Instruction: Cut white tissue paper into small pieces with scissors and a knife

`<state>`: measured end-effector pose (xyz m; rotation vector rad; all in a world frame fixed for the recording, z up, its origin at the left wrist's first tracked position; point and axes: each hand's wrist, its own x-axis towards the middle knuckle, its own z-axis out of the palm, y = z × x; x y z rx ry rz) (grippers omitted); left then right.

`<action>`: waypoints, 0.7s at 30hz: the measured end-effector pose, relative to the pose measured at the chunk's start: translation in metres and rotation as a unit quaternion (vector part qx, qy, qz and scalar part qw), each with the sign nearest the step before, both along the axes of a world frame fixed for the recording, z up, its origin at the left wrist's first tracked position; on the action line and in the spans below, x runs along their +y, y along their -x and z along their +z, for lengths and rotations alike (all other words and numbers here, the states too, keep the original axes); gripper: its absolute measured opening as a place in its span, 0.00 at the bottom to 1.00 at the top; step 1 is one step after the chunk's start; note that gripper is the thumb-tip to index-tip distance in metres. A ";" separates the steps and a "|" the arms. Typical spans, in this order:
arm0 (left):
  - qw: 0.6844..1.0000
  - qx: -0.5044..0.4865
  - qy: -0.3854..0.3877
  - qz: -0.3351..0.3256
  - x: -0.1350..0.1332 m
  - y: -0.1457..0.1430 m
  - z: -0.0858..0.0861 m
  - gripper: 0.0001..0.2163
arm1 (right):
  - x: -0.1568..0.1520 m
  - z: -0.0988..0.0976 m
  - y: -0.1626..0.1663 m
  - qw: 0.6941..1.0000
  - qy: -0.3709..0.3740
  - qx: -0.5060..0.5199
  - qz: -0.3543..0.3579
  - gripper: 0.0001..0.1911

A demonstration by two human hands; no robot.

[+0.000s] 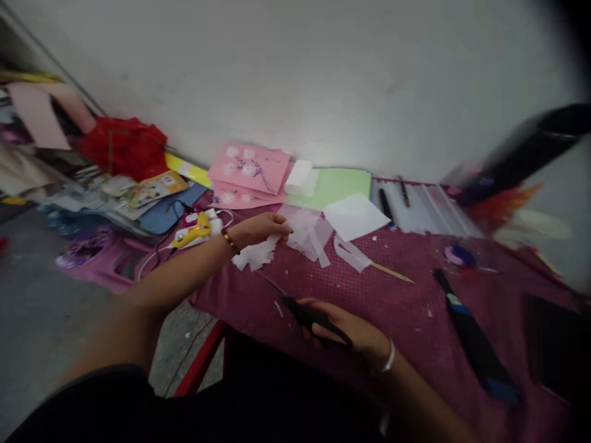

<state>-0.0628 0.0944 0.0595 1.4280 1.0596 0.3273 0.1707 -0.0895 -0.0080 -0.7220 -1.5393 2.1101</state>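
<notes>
My left hand (261,229) reaches across a low table covered in a dark pink cloth (397,301) and pinches a piece of cut white tissue paper (253,254). More pale tissue scraps (308,237) lie just past it. My right hand (344,329) rests near the table's front edge, closed on black-handled scissors (310,317) whose blades point left toward the tissue. A bead bracelet is on the left wrist, a silver bangle on the right.
Pink cards with white flowers (249,169), a white roll (299,177), a green sheet (335,186), a white sheet (354,215) and pens lie by the wall. A yellow glue gun (191,235) sits at the left edge. A black strip (475,344) lies right. Clutter and red fabric (122,147) are on the floor left.
</notes>
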 end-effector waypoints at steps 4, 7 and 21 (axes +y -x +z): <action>0.984 -0.053 0.089 0.142 -0.025 0.056 0.000 0.05 | 0.002 0.000 0.000 0.994 -0.017 -0.020 -0.104 0.37; 0.977 -0.073 0.099 0.175 -0.044 0.083 -0.004 0.05 | 0.011 0.006 0.011 0.990 -0.021 -0.048 -0.129 0.36; 0.977 -0.153 0.028 0.145 -0.069 0.116 -0.040 0.14 | 0.045 0.010 0.079 0.987 0.055 -0.081 -0.130 0.36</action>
